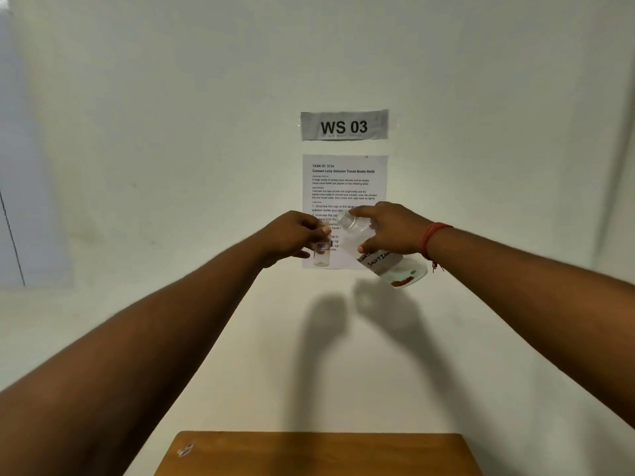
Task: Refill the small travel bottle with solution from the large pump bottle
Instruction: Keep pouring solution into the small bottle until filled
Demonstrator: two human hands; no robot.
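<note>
Both arms are raised in front of a white wall. My left hand (292, 237) grips the small clear travel bottle (322, 254) by its top, and the bottle hangs upright below my fingers. My right hand (391, 231) holds the large clear bottle (378, 250), which bears a handwritten "solution" label. That bottle is tilted, with its uncapped neck pointing up and left toward the small bottle. The two bottles are close but apart. No pump or cap is visible.
A "WS 03" sign (344, 125) and a printed task sheet (344, 180) are taped to the wall behind my hands. A wooden table (316, 453) shows at the bottom edge, with a small clear object (185, 449) near its left corner.
</note>
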